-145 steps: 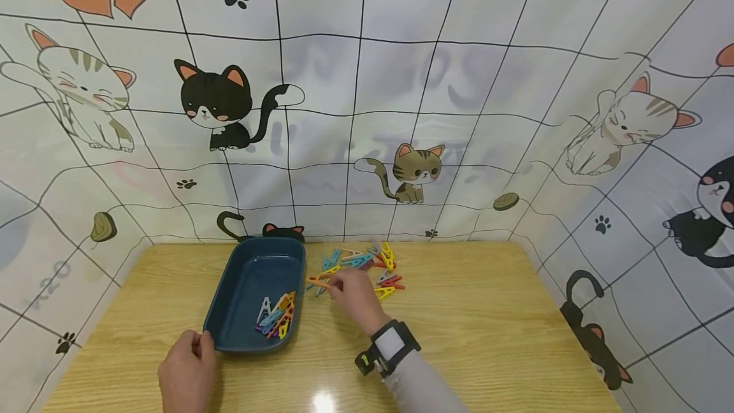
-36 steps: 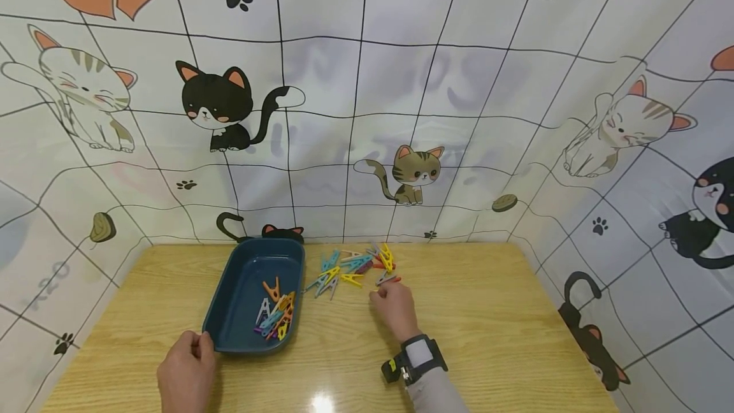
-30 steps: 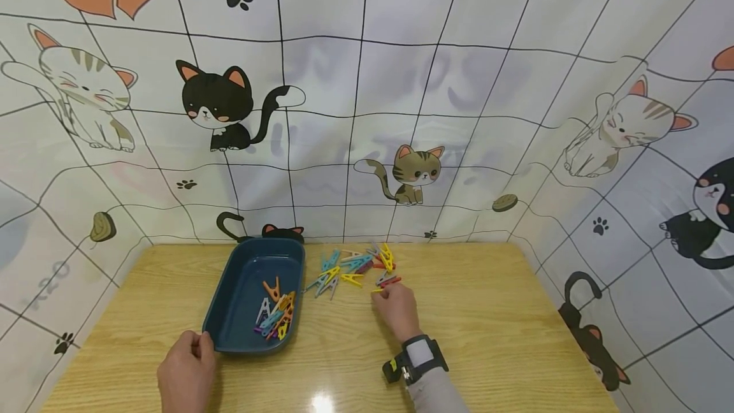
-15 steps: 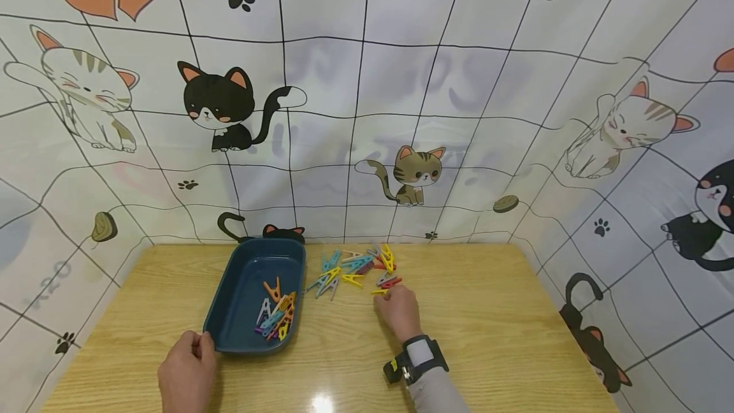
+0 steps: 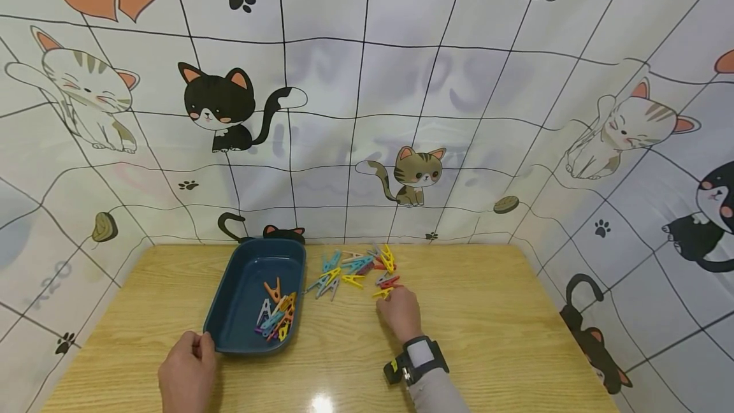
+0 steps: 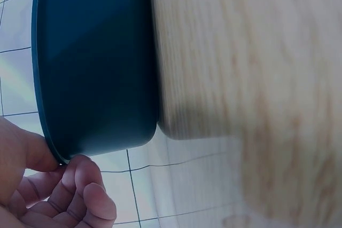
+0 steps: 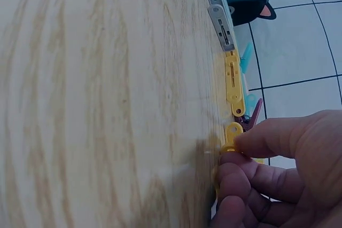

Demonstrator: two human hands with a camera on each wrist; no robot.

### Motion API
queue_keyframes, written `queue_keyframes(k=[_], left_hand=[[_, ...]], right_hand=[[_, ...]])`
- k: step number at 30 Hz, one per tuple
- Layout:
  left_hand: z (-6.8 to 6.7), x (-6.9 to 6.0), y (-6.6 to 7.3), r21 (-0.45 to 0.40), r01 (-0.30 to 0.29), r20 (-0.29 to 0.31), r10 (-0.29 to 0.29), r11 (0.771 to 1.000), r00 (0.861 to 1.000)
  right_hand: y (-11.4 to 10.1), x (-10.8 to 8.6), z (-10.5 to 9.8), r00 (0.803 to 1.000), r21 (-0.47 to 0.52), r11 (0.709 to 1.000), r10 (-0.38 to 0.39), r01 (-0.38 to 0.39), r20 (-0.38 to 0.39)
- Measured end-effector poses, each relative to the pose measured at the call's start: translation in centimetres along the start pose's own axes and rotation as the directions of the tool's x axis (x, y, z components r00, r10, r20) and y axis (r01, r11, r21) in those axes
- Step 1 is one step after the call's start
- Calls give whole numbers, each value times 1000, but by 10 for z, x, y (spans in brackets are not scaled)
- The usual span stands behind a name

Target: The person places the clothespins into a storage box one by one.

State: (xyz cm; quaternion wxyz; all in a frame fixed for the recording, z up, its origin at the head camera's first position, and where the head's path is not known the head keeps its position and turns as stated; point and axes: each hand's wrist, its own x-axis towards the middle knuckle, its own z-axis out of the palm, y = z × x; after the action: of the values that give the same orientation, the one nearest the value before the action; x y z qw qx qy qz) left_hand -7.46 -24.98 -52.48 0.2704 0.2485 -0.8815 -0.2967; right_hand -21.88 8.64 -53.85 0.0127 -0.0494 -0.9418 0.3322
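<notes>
Left hand (image 5: pixel 187 371), down in the head view's lower left, is pinching the rim of a dark blue rectangular tray (image 5: pixel 237 292); right hand (image 5: pixel 399 314), bit right of lower centre, has got a yellow plastic clothespin (image 5: pixel 382 293) pinched.

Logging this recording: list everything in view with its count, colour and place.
Table: one, light wood, under everything.
Backdrop: white with black lines and printed cats, behind the table.
Tray: one, dark blue, on the table's left.
Clothespins in tray: several, overlapping, orange, white, blue, yellow, purple.
Loose clothespins: many, overlapping, mixed colours, right of tray.
Pinched clothespin: one, yellow, in right fingers.
Wristband: one, black, right wrist.
Sleeve: one, pale grey, right arm.
Left hand: one, bare, pinching tray rim.
Right hand: one, bare, beside loose clothespins.
</notes>
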Motion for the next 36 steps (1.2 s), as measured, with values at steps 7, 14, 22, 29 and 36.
queue_keyframes(k=[7,14,22,29,36], left_hand=[[0,0,0,-5,0,12,0,1000,1000],[-1,-1,0,-1,-9,-1,9,1000,1000],[0,-1,0,3,-10,-10,10,1000,1000],[0,-1,1,5,0,-3,0,1000,1000],[0,-1,2,-4,-6,-11,6,1000,1000]], right_hand=[[-2,-5,-1,1000,5,1000,-26,26,-5],[-10,-8,-5,999,31,999,-43,42,7],[-26,-8,-9,989,92,988,-134,127,69],[-42,-11,-4,949,105,958,-281,268,143],[-64,-18,-2,886,143,896,-440,421,146]])
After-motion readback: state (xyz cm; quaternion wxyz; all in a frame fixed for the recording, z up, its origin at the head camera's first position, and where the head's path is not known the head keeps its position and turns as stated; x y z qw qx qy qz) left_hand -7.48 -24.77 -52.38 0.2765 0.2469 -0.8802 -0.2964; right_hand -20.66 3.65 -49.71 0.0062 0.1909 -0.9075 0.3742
